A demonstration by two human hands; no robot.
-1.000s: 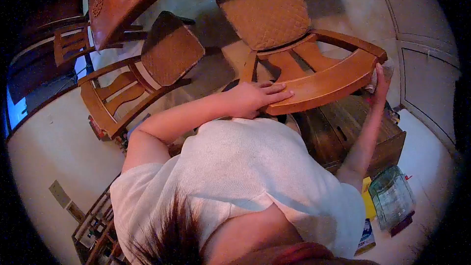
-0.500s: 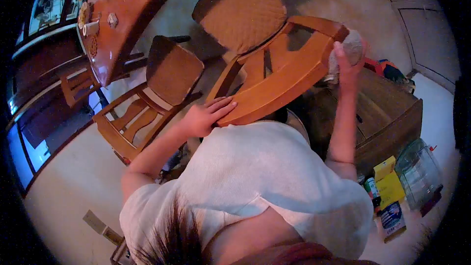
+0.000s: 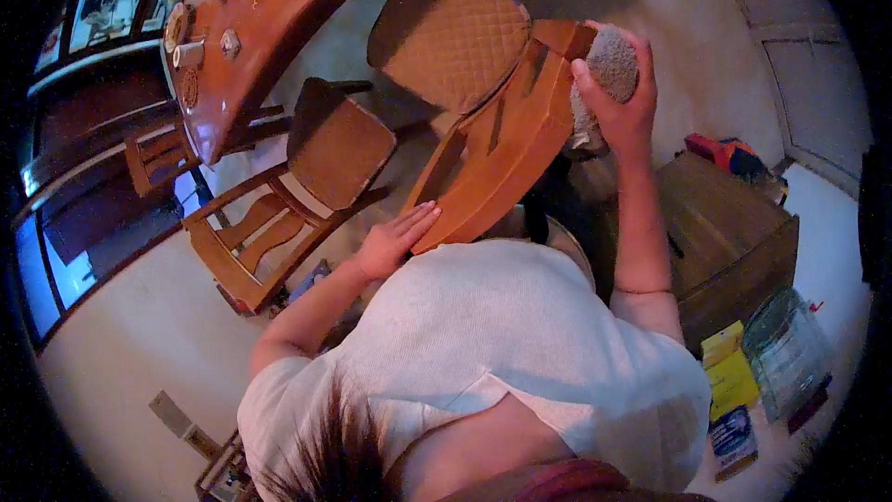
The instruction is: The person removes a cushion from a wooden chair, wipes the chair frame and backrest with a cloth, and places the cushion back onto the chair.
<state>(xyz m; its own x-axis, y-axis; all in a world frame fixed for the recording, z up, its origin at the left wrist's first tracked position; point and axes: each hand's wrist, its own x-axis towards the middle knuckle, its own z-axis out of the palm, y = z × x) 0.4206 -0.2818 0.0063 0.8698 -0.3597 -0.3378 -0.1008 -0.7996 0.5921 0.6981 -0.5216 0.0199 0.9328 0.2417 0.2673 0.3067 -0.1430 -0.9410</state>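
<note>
A wooden chair (image 3: 497, 181) with a curved top rail and a quilted brown seat (image 3: 455, 33) stands in front of me, its back toward my body. At the near left end of the rail, my left hand (image 3: 395, 240) holds on with its fingers laid over the wood; the thumb is hidden. My right hand (image 3: 630, 102) is wrapped around a bunched grey cloth (image 3: 613, 65). The cloth touches the far right end of the rail, and part of it hangs below the hand.
Another wooden chair (image 3: 255, 242) stands to the left. The glossy table (image 3: 279, 9) at upper left carries small items. On the right are a wooden cabinet (image 3: 734, 232), a red and dark object (image 3: 729, 158), a yellow packet (image 3: 732, 376) and a clear plastic container (image 3: 785, 349).
My right hand and the grey cloth have shifted left and slightly up in view, along with the rail's right end. The chair back now appears turned. My left hand stays at the rail's left end.
</note>
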